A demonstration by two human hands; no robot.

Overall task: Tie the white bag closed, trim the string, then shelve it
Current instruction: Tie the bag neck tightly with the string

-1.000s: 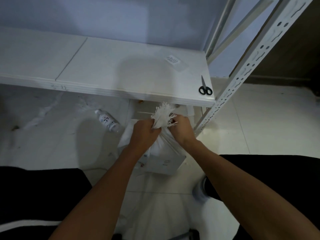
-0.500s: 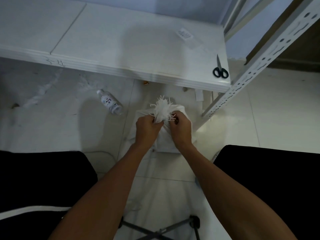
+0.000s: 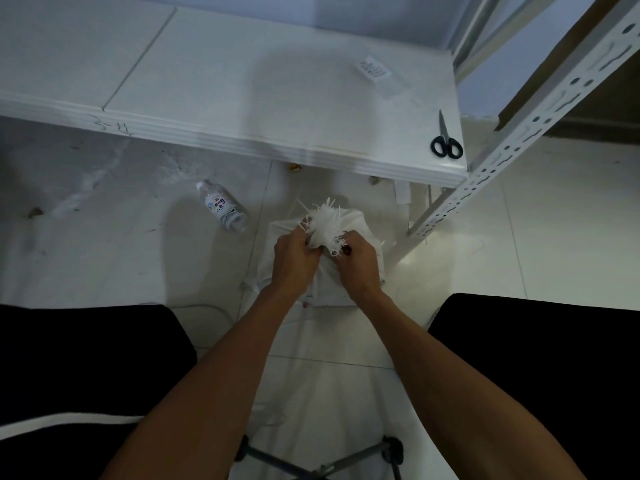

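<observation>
A white woven bag (image 3: 356,221) stands on the tiled floor between my knees, its frayed mouth gathered into a tuft (image 3: 325,225). My left hand (image 3: 293,259) is closed around the left side of the gathered neck. My right hand (image 3: 358,263) grips the right side, fingers pinched at the neck. Whether string runs between my fingers I cannot tell; thin white strands stick out near the tuft. Black-handled scissors (image 3: 446,142) lie on the white shelf board (image 3: 242,98) near its right front corner.
A plastic bottle (image 3: 223,211) lies on the floor left of the bag. A perforated white shelf upright (image 3: 512,133) slants down at the right. A small label (image 3: 373,68) lies on the shelf. Stool legs (image 3: 311,465) show below my arms.
The bag and both hands have sunk lower toward the floor and the view has tilted down; my hands stay clamped on the gathered neck.
</observation>
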